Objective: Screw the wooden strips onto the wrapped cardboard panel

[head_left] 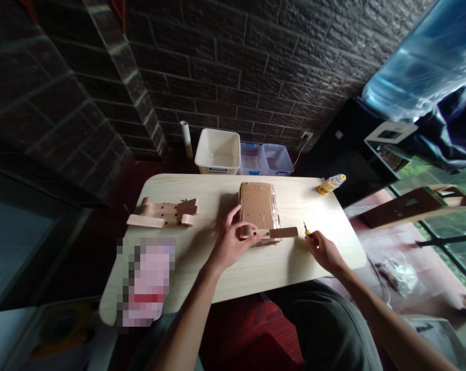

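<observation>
My left hand [233, 238] grips a small wooden piece [269, 233], a short cylinder joined to a flat strip, at the near end of a stack of drilled wooden panels wrapped in clear film [259, 207]. My right hand [322, 248] is closed around a small screwdriver with a yellow and black handle [306, 230], its tip pointing toward the strip's right end. Both hands rest low on the light wooden table [233, 273].
A pile of loose wooden parts [165, 213] lies at the table's left. A yellow-capped bottle [331, 184] lies at the far right edge. White and clear bins [218, 151] stand on the floor behind the table, by a brick wall.
</observation>
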`<action>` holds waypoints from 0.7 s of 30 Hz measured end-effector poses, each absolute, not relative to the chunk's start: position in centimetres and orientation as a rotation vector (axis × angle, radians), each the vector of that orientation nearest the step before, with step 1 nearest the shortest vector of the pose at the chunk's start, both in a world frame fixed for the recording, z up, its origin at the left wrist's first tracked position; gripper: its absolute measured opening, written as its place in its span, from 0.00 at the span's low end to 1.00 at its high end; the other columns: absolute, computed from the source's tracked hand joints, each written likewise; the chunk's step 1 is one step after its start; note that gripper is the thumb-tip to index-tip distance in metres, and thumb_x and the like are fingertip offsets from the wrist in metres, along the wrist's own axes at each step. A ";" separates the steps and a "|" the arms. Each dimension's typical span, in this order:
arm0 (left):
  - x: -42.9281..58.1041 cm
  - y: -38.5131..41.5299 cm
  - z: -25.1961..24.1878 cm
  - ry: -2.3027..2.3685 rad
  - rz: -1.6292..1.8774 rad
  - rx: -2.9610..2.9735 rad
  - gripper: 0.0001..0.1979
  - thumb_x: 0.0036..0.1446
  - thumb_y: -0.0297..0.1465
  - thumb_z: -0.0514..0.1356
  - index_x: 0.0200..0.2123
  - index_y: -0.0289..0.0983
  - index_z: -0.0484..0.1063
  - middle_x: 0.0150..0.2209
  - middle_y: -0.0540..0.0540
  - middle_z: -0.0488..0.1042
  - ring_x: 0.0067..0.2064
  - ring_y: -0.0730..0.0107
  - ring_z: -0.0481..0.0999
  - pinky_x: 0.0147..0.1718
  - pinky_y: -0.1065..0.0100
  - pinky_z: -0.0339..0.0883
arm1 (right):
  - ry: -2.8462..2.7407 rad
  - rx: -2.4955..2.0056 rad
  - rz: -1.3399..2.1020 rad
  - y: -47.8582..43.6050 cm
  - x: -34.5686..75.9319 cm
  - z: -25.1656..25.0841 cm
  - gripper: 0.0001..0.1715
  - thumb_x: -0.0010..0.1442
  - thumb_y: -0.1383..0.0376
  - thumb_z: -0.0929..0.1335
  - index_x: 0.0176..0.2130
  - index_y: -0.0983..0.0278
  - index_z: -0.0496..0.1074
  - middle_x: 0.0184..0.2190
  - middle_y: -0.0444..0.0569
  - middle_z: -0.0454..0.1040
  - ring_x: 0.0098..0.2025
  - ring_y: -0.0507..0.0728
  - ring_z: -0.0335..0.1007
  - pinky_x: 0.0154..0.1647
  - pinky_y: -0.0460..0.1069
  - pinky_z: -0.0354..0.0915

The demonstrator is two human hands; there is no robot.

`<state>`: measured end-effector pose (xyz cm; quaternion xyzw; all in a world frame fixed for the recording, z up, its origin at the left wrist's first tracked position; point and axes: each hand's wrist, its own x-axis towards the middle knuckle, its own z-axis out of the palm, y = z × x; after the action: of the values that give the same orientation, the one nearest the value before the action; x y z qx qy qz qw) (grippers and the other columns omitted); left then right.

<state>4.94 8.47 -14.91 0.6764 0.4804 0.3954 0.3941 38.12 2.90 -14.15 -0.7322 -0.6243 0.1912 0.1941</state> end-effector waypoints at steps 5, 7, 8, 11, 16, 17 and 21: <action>4.9 8.6 -14.6 1.221 1.011 1.725 0.13 0.55 0.45 0.69 0.39 0.46 0.82 0.71 0.47 0.54 0.72 0.48 0.58 0.71 0.48 0.59 | -1.446 -1.732 0.943 5.7 35.5 -11.3 0.20 0.67 0.46 0.63 0.39 0.61 0.66 0.28 0.45 0.72 0.30 0.56 0.69 0.33 0.51 0.66; 4.9 8.6 -14.5 1.231 0.987 1.735 0.13 0.55 0.46 0.69 0.40 0.47 0.82 0.71 0.48 0.54 0.73 0.49 0.58 0.71 0.48 0.58 | -1.406 -1.658 0.985 7.4 33.9 -10.4 0.18 0.67 0.48 0.64 0.38 0.60 0.66 0.26 0.42 0.69 0.30 0.55 0.66 0.33 0.50 0.64; 4.8 8.6 -14.5 1.235 0.972 1.739 0.13 0.55 0.46 0.69 0.40 0.47 0.82 0.71 0.48 0.54 0.73 0.49 0.57 0.71 0.48 0.58 | -1.386 -1.606 1.026 8.3 33.2 -9.9 0.19 0.67 0.48 0.63 0.37 0.60 0.65 0.25 0.41 0.67 0.29 0.54 0.64 0.32 0.50 0.63; 4.8 8.7 -14.5 1.244 0.950 1.747 0.12 0.56 0.46 0.68 0.40 0.48 0.82 0.72 0.49 0.53 0.73 0.50 0.57 0.71 0.48 0.57 | -1.438 -1.489 1.209 10.4 31.4 -8.5 0.23 0.65 0.44 0.65 0.34 0.60 0.65 0.25 0.40 0.61 0.27 0.53 0.59 0.27 0.48 0.59; 5.0 9.0 -14.5 1.256 0.931 1.737 0.12 0.55 0.45 0.69 0.40 0.47 0.82 0.73 0.51 0.51 0.73 0.51 0.57 0.72 0.47 0.56 | -1.764 -1.437 1.296 11.3 29.8 -5.5 0.24 0.62 0.44 0.68 0.36 0.62 0.70 0.26 0.41 0.63 0.27 0.51 0.55 0.24 0.48 0.54; 5.0 9.0 -14.5 1.260 0.919 1.733 0.12 0.55 0.45 0.69 0.40 0.47 0.82 0.74 0.51 0.50 0.73 0.51 0.58 0.72 0.47 0.56 | -1.837 -1.443 1.312 11.2 29.7 -5.1 0.23 0.61 0.45 0.69 0.35 0.63 0.71 0.27 0.41 0.64 0.27 0.51 0.55 0.24 0.48 0.53; 5.0 9.0 -14.4 1.272 0.889 1.735 0.13 0.55 0.45 0.69 0.41 0.47 0.81 0.75 0.51 0.48 0.73 0.50 0.56 0.71 0.46 0.57 | -2.034 -1.523 1.134 10.7 29.8 -4.2 0.20 0.62 0.49 0.70 0.31 0.62 0.70 0.25 0.41 0.66 0.27 0.50 0.54 0.24 0.47 0.51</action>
<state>5.03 8.98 -14.45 0.6844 0.5018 0.3506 0.3960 29.75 10.67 -4.16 -0.5387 -0.7191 0.4009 0.1787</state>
